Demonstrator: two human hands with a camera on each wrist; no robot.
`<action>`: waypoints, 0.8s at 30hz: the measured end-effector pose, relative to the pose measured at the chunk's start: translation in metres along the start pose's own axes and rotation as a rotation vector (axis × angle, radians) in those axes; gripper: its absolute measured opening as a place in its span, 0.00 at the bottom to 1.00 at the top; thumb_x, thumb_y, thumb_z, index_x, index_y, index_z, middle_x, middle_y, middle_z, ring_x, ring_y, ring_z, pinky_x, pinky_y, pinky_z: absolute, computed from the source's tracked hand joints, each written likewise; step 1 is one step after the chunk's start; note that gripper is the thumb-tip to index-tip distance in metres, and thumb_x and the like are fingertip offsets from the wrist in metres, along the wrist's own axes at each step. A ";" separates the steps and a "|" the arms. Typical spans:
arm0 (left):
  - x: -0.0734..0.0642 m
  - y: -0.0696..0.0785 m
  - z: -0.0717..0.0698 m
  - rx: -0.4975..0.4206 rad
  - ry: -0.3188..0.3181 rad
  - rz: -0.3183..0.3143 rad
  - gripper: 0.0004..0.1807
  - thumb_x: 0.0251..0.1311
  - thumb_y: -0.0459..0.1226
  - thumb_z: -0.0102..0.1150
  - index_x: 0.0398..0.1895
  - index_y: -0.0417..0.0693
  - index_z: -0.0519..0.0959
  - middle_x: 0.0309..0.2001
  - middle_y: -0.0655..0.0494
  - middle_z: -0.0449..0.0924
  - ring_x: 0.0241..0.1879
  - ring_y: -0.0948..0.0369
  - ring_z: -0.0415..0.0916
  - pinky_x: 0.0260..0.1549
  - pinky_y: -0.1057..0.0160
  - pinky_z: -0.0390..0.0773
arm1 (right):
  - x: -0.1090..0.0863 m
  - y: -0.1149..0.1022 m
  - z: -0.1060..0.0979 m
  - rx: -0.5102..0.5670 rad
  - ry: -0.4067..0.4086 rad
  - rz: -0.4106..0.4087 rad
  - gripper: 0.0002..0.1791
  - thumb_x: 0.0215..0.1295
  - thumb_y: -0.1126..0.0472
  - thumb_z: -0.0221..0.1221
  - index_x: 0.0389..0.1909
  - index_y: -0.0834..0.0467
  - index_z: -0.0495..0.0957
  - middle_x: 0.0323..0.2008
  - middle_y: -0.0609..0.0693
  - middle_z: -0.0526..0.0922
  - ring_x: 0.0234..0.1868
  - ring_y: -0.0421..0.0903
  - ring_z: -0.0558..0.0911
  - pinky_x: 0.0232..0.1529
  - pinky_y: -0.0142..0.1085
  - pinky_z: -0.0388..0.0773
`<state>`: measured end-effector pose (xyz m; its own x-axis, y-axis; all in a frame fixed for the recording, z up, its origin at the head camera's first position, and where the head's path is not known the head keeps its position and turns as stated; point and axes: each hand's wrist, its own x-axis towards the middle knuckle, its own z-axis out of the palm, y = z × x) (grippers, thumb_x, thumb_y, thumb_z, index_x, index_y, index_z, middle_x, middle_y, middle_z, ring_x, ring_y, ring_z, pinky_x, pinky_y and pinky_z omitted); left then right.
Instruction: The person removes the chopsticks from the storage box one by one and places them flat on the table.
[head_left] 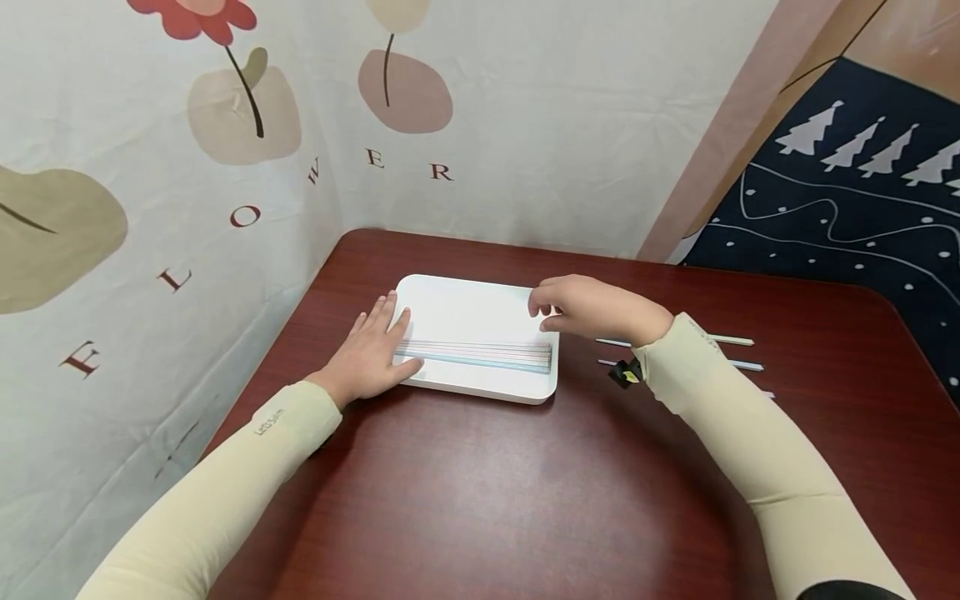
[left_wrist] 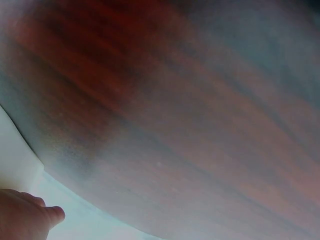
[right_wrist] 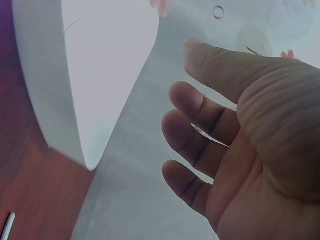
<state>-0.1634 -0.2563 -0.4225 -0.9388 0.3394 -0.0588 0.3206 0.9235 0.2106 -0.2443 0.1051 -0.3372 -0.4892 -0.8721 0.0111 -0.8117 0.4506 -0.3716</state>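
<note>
A white rectangular tray point(head_left: 468, 308) lies on the table. Several thin, straight, straw-like strips point(head_left: 487, 358), pale blue and pinkish, run lengthwise in its near half. My left hand point(head_left: 367, 354) rests on the tray's left end with fingers spread, the thumb over the near rim. Only part of that hand point(left_wrist: 22, 215) shows in the left wrist view, beside the tray's edge. Above the right end hangs my right hand point(head_left: 588, 307), fingers loosely bent. In the right wrist view this hand point(right_wrist: 235, 140) holds nothing, its thumb apart from the fingertips.
Beyond my right wrist, a few more thin strips point(head_left: 738, 340) lie on the dark red table point(head_left: 480, 492), partly hidden by the sleeve. A small black object point(head_left: 624, 375) shows by that wrist. A flower-printed curtain point(head_left: 555, 125) stands along the table's back and left.
</note>
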 end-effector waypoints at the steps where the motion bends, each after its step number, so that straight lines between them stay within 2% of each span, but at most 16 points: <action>1: 0.000 0.000 0.000 0.001 0.000 0.002 0.50 0.66 0.62 0.45 0.78 0.35 0.48 0.78 0.36 0.31 0.77 0.43 0.29 0.70 0.38 0.40 | 0.004 -0.001 0.001 -0.003 -0.009 -0.003 0.07 0.65 0.64 0.65 0.43 0.57 0.81 0.39 0.45 0.79 0.38 0.42 0.76 0.41 0.38 0.74; 11: 0.000 0.000 0.000 0.007 -0.013 -0.003 0.50 0.66 0.62 0.46 0.78 0.36 0.48 0.78 0.37 0.30 0.77 0.44 0.28 0.70 0.39 0.40 | 0.037 -0.010 0.008 -0.042 -0.098 -0.028 0.07 0.65 0.64 0.65 0.43 0.56 0.81 0.38 0.44 0.78 0.40 0.43 0.76 0.44 0.38 0.73; 24: 0.000 0.001 0.000 0.013 0.001 -0.004 0.50 0.65 0.61 0.46 0.78 0.36 0.49 0.78 0.37 0.31 0.77 0.43 0.29 0.70 0.38 0.41 | 0.076 -0.019 0.021 -0.021 -0.173 -0.058 0.08 0.67 0.63 0.64 0.45 0.57 0.81 0.38 0.46 0.79 0.41 0.43 0.76 0.45 0.38 0.73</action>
<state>-0.1626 -0.2552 -0.4219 -0.9401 0.3358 -0.0589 0.3187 0.9269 0.1981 -0.2595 0.0263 -0.3488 -0.3807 -0.9158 -0.1282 -0.8444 0.4008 -0.3554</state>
